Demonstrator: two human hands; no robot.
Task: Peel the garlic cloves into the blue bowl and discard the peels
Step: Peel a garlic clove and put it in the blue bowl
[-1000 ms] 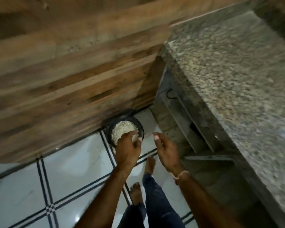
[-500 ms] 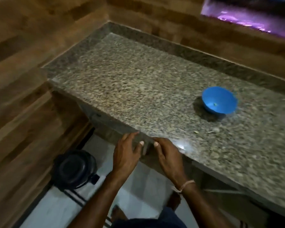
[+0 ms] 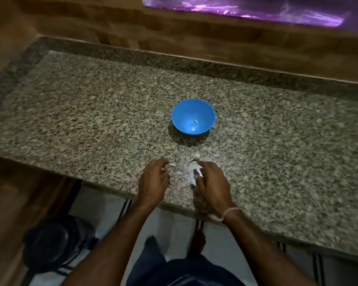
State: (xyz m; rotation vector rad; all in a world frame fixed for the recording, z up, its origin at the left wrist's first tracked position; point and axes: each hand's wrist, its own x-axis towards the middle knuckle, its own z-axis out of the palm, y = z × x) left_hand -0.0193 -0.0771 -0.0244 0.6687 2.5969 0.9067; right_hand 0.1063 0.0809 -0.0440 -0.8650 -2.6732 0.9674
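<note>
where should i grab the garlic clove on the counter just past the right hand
Pinch the clove across its rounded body, thumb and forefinger, from above. It is small and lies flat on the counter, so nothing fits under it. It sits beyond the right hand, apart from the bowl, so that hand likely suits.

bowl point(image 3: 184, 116): blue | countertop point(image 3: 91, 112): speckled grey-brown granite | wall point(image 3: 194, 40): brown wood grain | bin point(image 3: 56, 242): black

Tabletop point(image 3: 91, 120): speckled granite, polished, with a glare patch at the near edge.
Blue bowl point(image 3: 182, 116): smooth plastic, slightly glossy.
Wall panelling point(image 3: 174, 38): wood-grain boards, matt.
Floor point(image 3: 103, 205): white glossy tile.
Purple sheet point(image 3: 256, 11) at top: shiny, possibly plastic film; blurred.
</note>
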